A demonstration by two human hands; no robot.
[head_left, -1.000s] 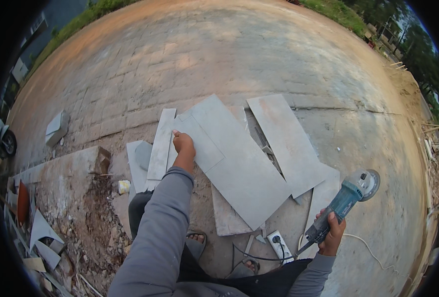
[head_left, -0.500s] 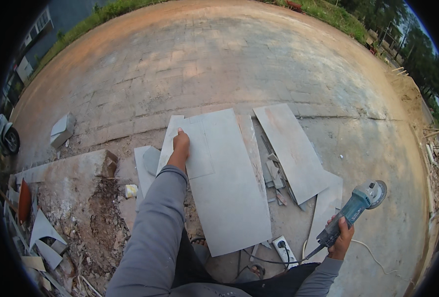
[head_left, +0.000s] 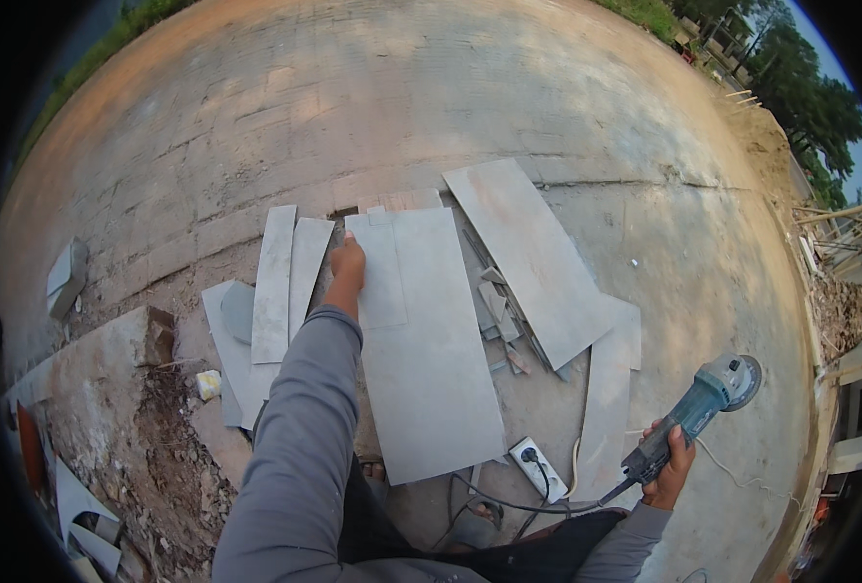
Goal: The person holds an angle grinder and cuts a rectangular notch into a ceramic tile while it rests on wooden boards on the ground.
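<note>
A large grey tile (head_left: pixel 431 360) with a faint rectangle drawn on its upper left lies in front of me. My left hand (head_left: pixel 347 258) is closed on this tile's upper left edge. My right hand (head_left: pixel 668 457), at the lower right, is closed round the body of a teal angle grinder (head_left: pixel 693 408), whose disc points up and to the right. Its black cord runs toward a white power strip (head_left: pixel 520 455) by my feet. Another long tile (head_left: pixel 533 272) lies slanted to the right, with small offcuts (head_left: pixel 508 340) between the two. Narrow strips (head_left: pixel 273 282) lie left of my hand.
A broken concrete edge (head_left: pixel 101 355) and rubble (head_left: pixel 169 437) lie at the left, with curved offcuts (head_left: pixel 76 505) and an orange object (head_left: pixel 31 447). A pale block (head_left: pixel 65 277) sits farther back. A paved road (head_left: pixel 353 97) stretches ahead. Sand (head_left: pixel 761 136) and wooden poles (head_left: pixel 844 233) line the right.
The large tile has turned from slanted to nearly upright in the picture, with my left hand on it. The grinder has moved a little right and lower. The view has shifted.
</note>
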